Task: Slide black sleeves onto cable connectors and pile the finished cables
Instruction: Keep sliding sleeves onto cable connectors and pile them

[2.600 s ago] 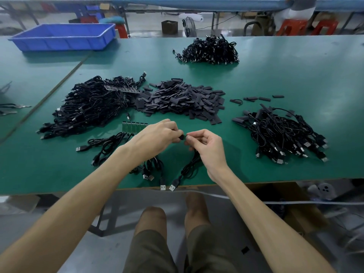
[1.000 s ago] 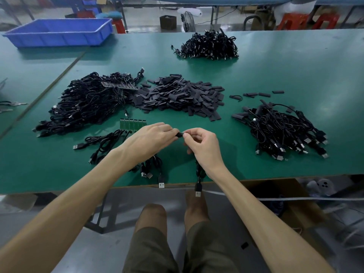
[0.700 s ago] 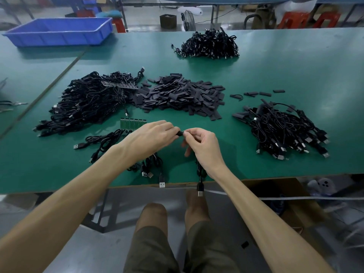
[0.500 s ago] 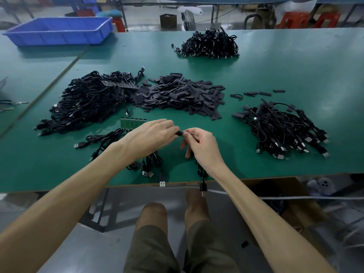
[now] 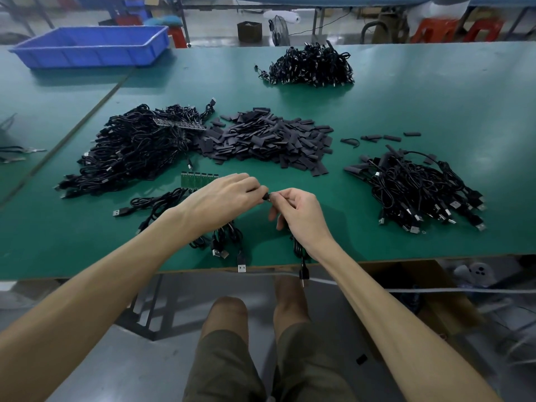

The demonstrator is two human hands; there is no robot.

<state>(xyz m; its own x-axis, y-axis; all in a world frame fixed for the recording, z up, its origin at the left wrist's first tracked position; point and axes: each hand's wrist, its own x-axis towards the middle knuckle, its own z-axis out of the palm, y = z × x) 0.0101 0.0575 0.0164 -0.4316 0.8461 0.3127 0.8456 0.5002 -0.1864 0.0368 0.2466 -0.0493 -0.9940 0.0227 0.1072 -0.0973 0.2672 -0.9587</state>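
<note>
Both hands meet low over the tabletop (image 5: 435, 111), near its front edge. The left hand (image 5: 223, 198) has its grip pinched on a sleeve (image 5: 265, 196). The right hand (image 5: 298, 216) has its grip clamped on the cable (image 5: 303, 265) end facing it. Tight, close holds, probably so the connector can't wobble. How far on the sleeve sits is too small to tell. The cable hangs over the front edge, out of the way. The sleeve pile (image 5: 269, 140) waits mid-tabletop, raw cables (image 5: 130, 149) lie leftward, and the likely finished pile (image 5: 414, 192) lies rightward, handy for dropping.
</note>
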